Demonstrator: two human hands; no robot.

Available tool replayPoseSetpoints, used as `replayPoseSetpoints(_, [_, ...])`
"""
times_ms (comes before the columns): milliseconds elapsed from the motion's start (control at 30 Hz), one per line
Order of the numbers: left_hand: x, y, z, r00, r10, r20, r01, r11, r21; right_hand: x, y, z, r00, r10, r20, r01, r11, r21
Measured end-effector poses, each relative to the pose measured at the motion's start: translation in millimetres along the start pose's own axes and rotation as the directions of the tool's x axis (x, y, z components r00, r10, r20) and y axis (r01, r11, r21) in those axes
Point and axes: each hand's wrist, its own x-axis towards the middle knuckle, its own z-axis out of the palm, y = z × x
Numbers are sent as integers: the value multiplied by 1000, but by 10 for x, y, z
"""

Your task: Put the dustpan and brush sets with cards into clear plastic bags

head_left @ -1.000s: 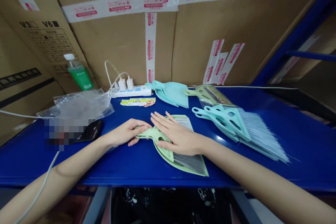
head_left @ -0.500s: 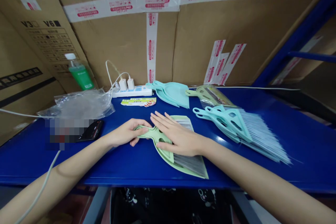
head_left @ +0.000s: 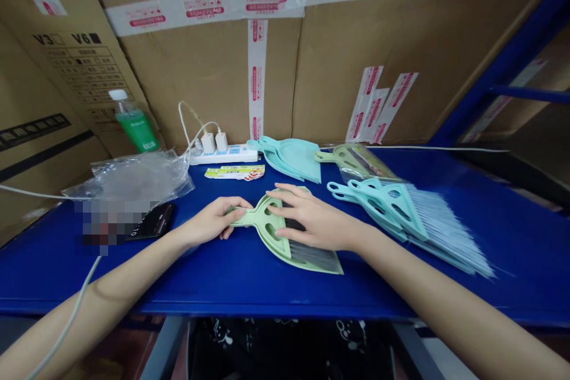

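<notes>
My left hand is closed round the handle end of a light green dustpan with a matching hand brush laid in it. Dark grey bristles of the brush spread across the pan toward the right. Over the brush head lies my right hand, fingers stretched and spread, covering part of the bristles and the pan's far side. To the right, turquoise brushes with pale bristles are stacked. Turquoise dustpans rest at the back, beside a green brush-and-dustpan set in clear plastic.
Clear plastic bags and a black box lie at left, near a bottle of green liquid. A power strip with plugs and paper labels sit at the back. Cardboard walls the blue table.
The green dustpan and brush have turned slightly, their wide end shifting away from the table's front edge. My right hand has slid a little toward the bristles, baring the brush's cut-outs.
</notes>
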Motion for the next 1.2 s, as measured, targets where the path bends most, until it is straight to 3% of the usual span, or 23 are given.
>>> replayPoseSetpoints(367, [-18, 40, 7, 1000, 16, 1, -16, 997, 72, 12, 4, -18, 999, -27, -46, 30, 997, 69])
replayPoseSetpoints(667, [-36, 63, -37, 997, 65, -39, -49, 947, 318, -9, 32, -3, 997, 69, -22, -67, 996, 61])
replayPoseSetpoints(933, [-77, 131, -134, 995, 64, -79, -1, 788, 616, -36, 103, 52, 994, 96, 59, -95, 995, -22])
replayPoseSetpoints(1200, [-90, 98, -131, 987, 118, -109, 12, 623, 783, -11, 115, 3, 997, 72, 26, -70, 995, -65])
